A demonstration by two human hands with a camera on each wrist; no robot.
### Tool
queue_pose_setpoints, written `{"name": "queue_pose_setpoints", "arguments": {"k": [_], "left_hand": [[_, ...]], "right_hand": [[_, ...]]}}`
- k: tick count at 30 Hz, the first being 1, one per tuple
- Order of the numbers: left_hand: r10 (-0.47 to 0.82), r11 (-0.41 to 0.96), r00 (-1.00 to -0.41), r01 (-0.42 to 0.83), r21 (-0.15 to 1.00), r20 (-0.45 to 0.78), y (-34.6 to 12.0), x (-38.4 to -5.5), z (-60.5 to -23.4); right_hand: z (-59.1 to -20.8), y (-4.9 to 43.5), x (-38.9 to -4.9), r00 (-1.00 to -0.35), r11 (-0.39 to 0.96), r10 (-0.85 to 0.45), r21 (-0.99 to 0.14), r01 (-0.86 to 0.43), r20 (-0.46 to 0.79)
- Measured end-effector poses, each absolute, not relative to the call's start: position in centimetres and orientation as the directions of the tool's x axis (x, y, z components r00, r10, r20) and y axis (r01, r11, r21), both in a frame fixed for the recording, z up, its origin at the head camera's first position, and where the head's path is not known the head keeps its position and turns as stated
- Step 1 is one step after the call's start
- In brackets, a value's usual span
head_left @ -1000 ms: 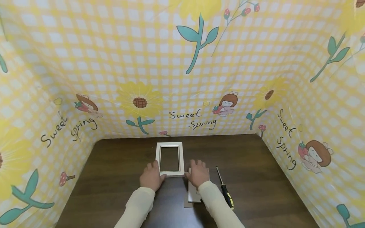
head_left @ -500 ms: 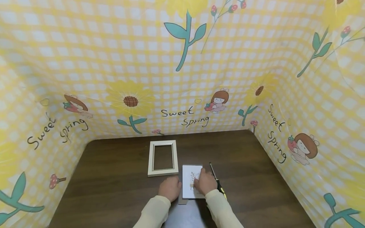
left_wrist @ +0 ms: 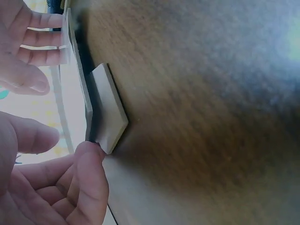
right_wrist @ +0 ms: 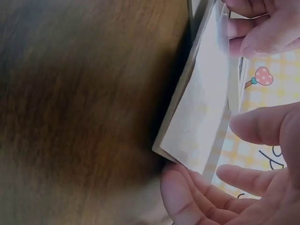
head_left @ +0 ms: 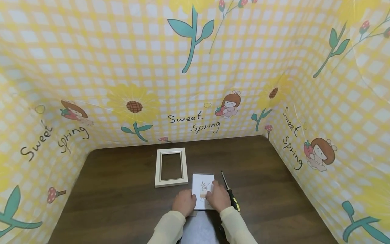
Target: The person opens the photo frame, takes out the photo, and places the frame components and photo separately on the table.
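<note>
Both hands hold a picture frame's backing board (right_wrist: pixel 167 122) with a white printed card (head_left: pixel 198 186) lying on it; the card shows a plant drawing in the head view. My left hand (head_left: pixel 184 202) grips its left edge, fingertips under the rim and thumb above. On the opposite edge is my right hand (head_left: pixel 220 197), its thumb over the card and its fingers beneath. Below the board, a brown stand piece (left_wrist: pixel 108 110) sticks out toward the near side. The white picture frame (head_left: pixel 158 169) lies apart, behind and left of the hands, with its opening bare.
A black and yellow screwdriver (head_left: pixel 233 200) lies just right of the right hand, shaft pointing away. The dark wooden table (head_left: pixel 115 193) meets yellow checked cloth (head_left: pixel 189 91) at the back and both sides.
My left hand has left the frame's near corner and come to the board's left edge. My right hand has shifted to the board's right side, uncovering the card's drawing.
</note>
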State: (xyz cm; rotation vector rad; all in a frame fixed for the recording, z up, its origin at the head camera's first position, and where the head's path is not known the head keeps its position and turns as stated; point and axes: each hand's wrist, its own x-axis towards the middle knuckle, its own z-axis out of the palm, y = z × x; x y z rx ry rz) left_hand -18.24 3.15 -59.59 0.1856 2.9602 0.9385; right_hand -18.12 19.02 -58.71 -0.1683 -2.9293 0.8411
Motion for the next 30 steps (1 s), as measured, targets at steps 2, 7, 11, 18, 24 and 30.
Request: {"name": "queue_pose_setpoints", "arguments": {"k": [2,7,11,18,24,30], "left_hand": [[0.121,0.809,-0.993,0.106,0.577,0.013,3.1,-18.2,-59.5],[0.123,0.816,-0.991,0.125,0.565,0.042,3.1,-18.2,-59.4],[0.112,0.819,-0.992,0.129,0.559,0.065,3.2,-18.2,-59.4],[0.087,0.825,-0.986,0.151,0.544,0.143,3.5,-18.3,-59.2],[0.038,0.728,-0.992,0.110,0.677,0.120,3.7,-18.6,-59.0],[0.010,0.545,-0.999,0.046,0.837,0.048,3.3,-19.3,-59.5]], "right_hand": [[-58.6,19.1,-18.2,-0.989,0.838,0.135,-0.540,0.082,0.059],[-58.2,19.3,-18.0,-0.988,0.829,0.144,-0.553,0.085,0.064],[-57.9,19.2,-17.9,-0.984,0.816,0.162,-0.571,0.092,0.072],[-58.0,19.4,-17.9,-0.971,0.806,0.211,-0.582,0.107,0.114],[-58.1,19.8,-18.2,-0.965,0.757,0.245,-0.639,0.134,0.088],[-57.7,20.1,-18.6,-0.964,0.659,0.251,-0.745,0.105,0.086]]}}
